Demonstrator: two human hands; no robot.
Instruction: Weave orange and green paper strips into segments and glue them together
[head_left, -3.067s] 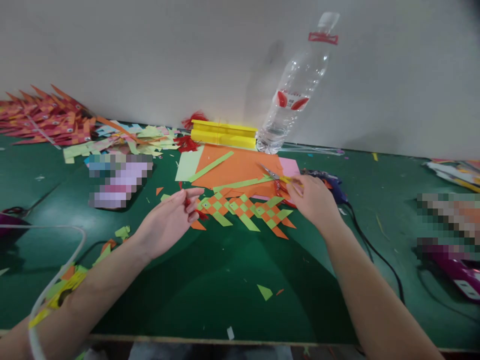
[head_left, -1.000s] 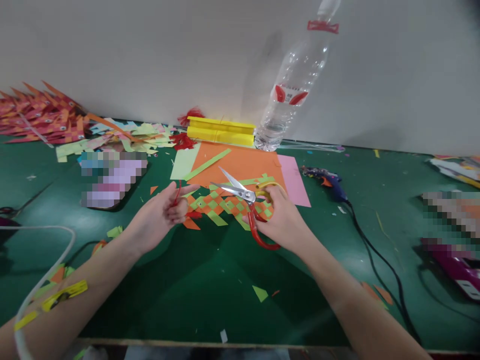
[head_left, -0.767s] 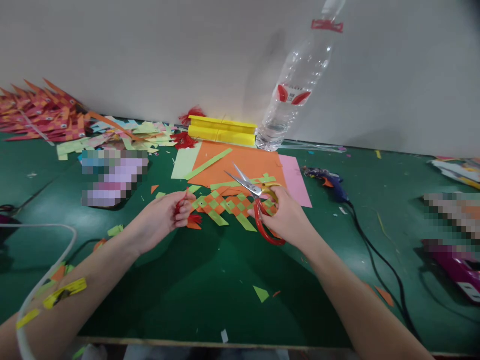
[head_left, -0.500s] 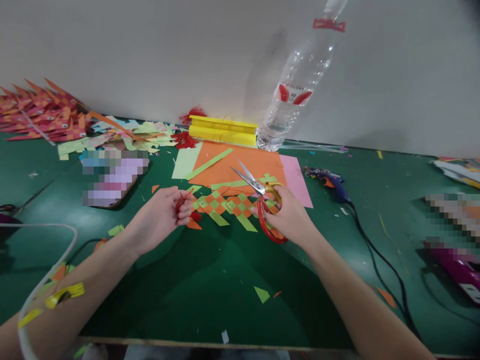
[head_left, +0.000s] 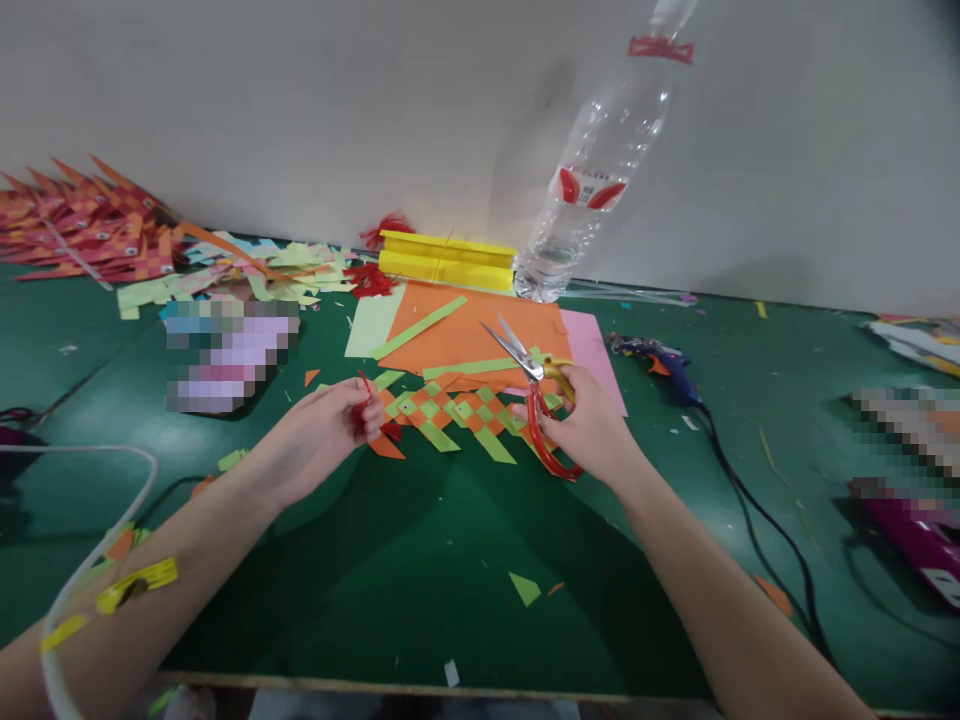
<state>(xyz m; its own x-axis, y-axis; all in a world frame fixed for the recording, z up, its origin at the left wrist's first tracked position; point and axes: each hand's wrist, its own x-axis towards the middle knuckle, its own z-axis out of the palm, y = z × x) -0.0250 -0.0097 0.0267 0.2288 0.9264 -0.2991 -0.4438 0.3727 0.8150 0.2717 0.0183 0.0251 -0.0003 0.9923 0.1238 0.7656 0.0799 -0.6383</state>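
Observation:
My left hand is closed, pinching a red tassel whose cord tip pokes up above the fingers; most of it is hidden in the grip. In my right hand is a pair of scissors with one red and one yellow handle, blades parted and pointing up and left. Between the hands lie woven orange and green paper fish, with strips sticking out below. Behind them rests an orange paper sheet, with a loose green strip across it.
A clear bottle leans by the wall beside folded yellow paper. Red woven fish and paper scraps are piled at the back left. A blue glue gun lies right, its black cord trailing forward. A blurred phone lies left.
The scissors and my right hand have shifted slightly right and up. My left hand has turned a little, and the red cord tip now points upward.

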